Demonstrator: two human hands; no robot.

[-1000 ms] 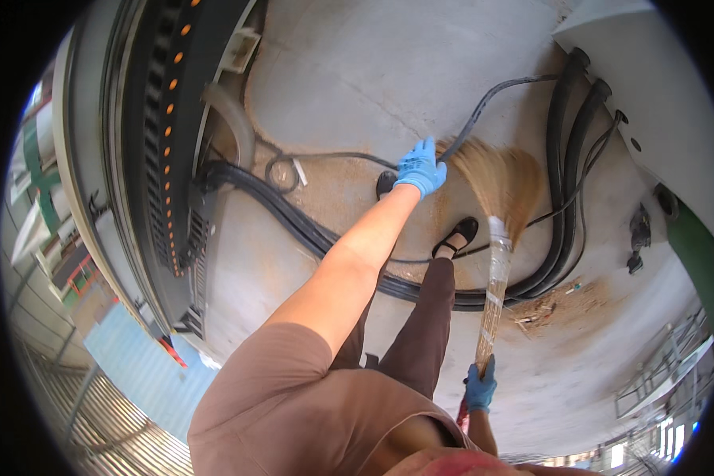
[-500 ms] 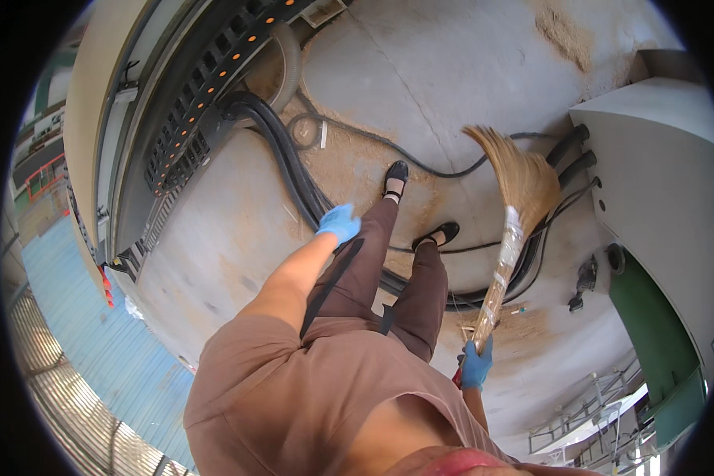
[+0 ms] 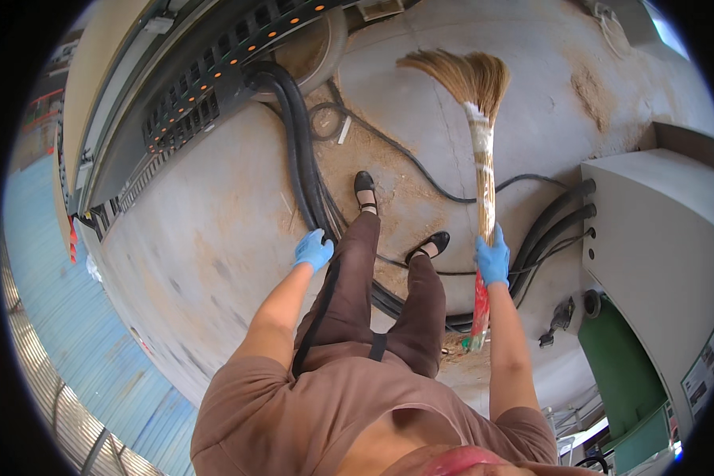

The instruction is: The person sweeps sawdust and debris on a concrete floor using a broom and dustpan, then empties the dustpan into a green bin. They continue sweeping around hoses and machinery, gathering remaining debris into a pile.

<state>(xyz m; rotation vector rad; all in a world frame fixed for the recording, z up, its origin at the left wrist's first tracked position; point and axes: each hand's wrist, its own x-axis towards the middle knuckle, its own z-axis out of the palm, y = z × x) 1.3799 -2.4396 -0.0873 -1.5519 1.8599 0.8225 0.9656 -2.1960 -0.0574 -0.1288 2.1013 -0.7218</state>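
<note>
My right hand [image 3: 493,259], in a blue glove, is closed around the handle of a straw broom [image 3: 485,163]. The bristles flare at the far end, and white wrap binds the upper handle. Below my fist the handle is red, ending near my hip. My left hand [image 3: 314,251], also gloved in blue, hangs beside my left thigh. A gap shows between its thumb and loosely bent fingers, and I see nothing in it. Thick black cables [image 3: 296,151] run on the floor just beyond that hand.
Sawdust-like debris [image 3: 591,95] lies at the far right, and more is scattered around my feet. A thin black cable [image 3: 420,168] crosses the floor ahead. On the right stands a grey cabinet [image 3: 650,214] with cables entering it. A long machine [image 3: 230,71] borders the left.
The broom has swung leftward and farther ahead, its bristles now beyond my feet. My right hand has moved forward with it. My left hand has shifted slightly left and nearer.
</note>
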